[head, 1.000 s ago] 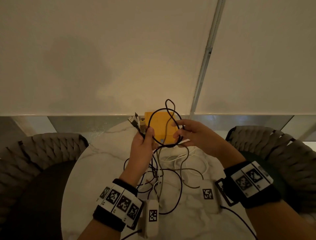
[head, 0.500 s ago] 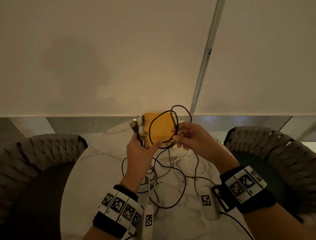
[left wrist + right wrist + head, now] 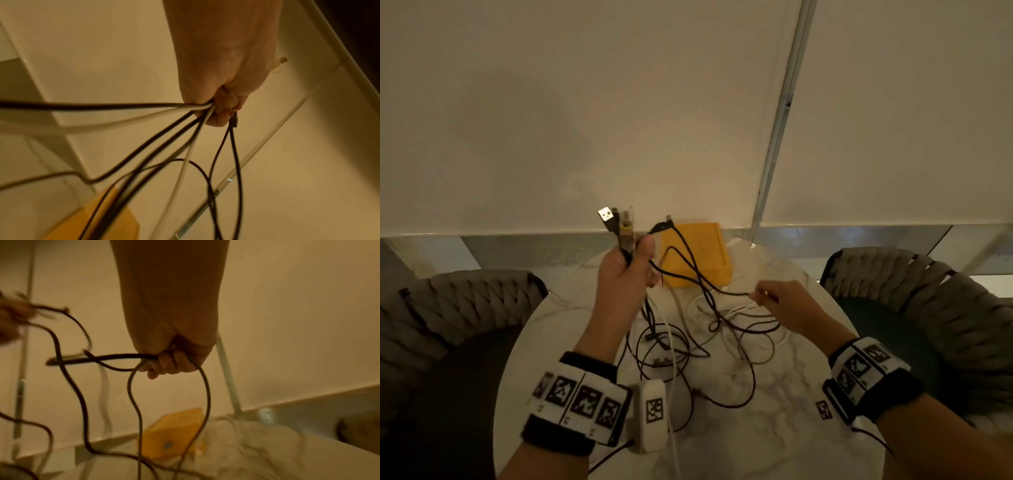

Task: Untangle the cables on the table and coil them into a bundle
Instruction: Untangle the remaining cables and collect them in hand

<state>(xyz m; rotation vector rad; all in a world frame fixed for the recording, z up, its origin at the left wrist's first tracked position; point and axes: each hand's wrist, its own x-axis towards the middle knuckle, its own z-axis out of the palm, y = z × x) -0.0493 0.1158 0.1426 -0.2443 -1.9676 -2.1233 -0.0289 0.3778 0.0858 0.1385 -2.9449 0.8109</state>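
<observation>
My left hand is raised over the round marble table and grips a bunch of cable ends, USB plugs sticking up above the fist. In the left wrist view black and white cables fan out from the curled fingers. My right hand, lower and to the right, pinches a dark braided cable that runs back to the left hand. The right wrist view shows its fingers curled round that dark cable and a thin loop. A tangle of black and white cables lies on the table below.
A yellow box sits at the table's far edge near the wall. Woven chairs stand at the left and at the right. Two white tagged modules hang by my wrists.
The loop held between both hands has come undone. My right hand moved down and right, drawing the dark cable out. My left hand rose slightly with the plug ends.
</observation>
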